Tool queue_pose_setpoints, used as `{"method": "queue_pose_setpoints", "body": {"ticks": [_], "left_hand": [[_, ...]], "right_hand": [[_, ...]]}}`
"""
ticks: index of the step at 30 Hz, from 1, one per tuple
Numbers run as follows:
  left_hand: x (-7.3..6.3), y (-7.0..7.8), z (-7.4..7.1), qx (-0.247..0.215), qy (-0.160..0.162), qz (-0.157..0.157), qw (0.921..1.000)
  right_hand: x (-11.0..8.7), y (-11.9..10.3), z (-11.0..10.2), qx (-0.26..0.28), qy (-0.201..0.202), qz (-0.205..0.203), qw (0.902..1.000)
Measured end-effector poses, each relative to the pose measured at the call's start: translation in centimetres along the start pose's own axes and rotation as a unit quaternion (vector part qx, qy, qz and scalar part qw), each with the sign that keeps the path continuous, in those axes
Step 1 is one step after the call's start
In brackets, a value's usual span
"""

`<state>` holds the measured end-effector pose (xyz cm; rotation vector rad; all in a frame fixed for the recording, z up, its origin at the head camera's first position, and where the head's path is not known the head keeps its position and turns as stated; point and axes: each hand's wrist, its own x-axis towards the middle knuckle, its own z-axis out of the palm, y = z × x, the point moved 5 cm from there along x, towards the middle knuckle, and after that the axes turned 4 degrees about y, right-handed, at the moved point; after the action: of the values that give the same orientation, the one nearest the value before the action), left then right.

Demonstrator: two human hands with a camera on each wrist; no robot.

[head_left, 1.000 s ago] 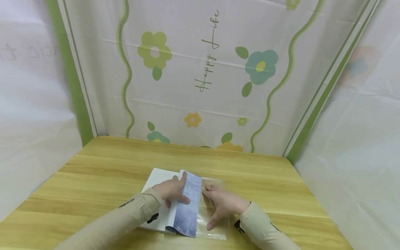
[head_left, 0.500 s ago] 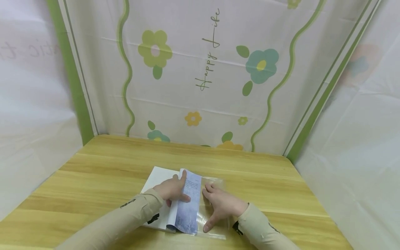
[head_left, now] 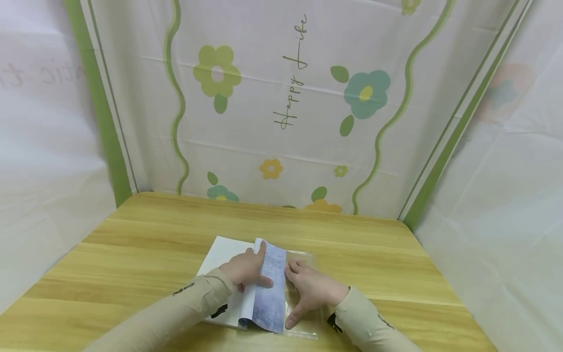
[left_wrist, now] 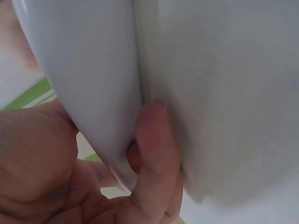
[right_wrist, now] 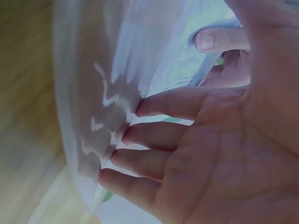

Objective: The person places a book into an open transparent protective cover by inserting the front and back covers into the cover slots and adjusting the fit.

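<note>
A book lies on the table, its white page [head_left: 222, 259] facing up on the left and its bluish-purple cover [head_left: 271, 305] bent over towards the right. My left hand [head_left: 244, 268] grips that cover, thumb on the printed face and fingers curled behind it; the left wrist view shows the fingers between the cover and the white pages [left_wrist: 224, 93]. Under and to the right of the cover lies a clear plastic sleeve [head_left: 308, 322]. My right hand [head_left: 315, 288] rests on this sleeve with spread fingers, its fingertips [right_wrist: 145, 107] touching the film in the right wrist view.
The wooden table [head_left: 374, 274] extends around the book on all sides. A white curtain [head_left: 255, 122] with printed flowers stands behind it, and pale fabric [head_left: 506, 195] hangs on both sides.
My left hand and the bluish-purple cover have shifted slightly to the right, over more of the plastic sleeve. My right hand stays almost in place.
</note>
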<state>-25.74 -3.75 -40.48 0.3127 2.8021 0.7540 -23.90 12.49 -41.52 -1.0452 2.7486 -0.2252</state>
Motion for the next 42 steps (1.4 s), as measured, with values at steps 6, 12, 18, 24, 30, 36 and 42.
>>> {"method": "queue_pose_setpoints", "body": {"ticks": [6,12,18,24,30,36,42], "left_hand": [[-0.1,0.1,-0.1,-0.025,0.001,0.019,0.9995],[0.1,-0.3,-0.1,-0.114,-0.008,0.055,0.9919],[0.5,-1.4,-0.6,-0.181,-0.007,0.045,0.9824],[0.6,-2.4,-0.6,-0.160,-0.038,0.015,0.9863],[0.7,-2.3,-0.7,-0.150,-0.051,0.014,0.9872],[0.8,-1.6,-0.8,-0.109,-0.024,0.016,0.9937],[0.8,-1.8,-0.7,-0.126,-0.081,0.016,0.9886]], "right_hand": [[0.0,0.3,-0.1,0.013,-0.002,-0.012,0.9998],[0.0,0.7,-0.2,0.048,0.000,0.003,0.9988],[0.1,0.6,-0.2,0.069,0.034,0.017,0.9969],[0.4,0.5,-0.2,0.080,0.055,0.025,0.9950],[0.4,0.6,-0.3,0.087,0.063,0.027,0.9938],[0.4,0.7,-0.3,0.091,0.066,0.038,0.9929],[0.4,0.5,-0.3,0.092,0.064,0.047,0.9926]]}}
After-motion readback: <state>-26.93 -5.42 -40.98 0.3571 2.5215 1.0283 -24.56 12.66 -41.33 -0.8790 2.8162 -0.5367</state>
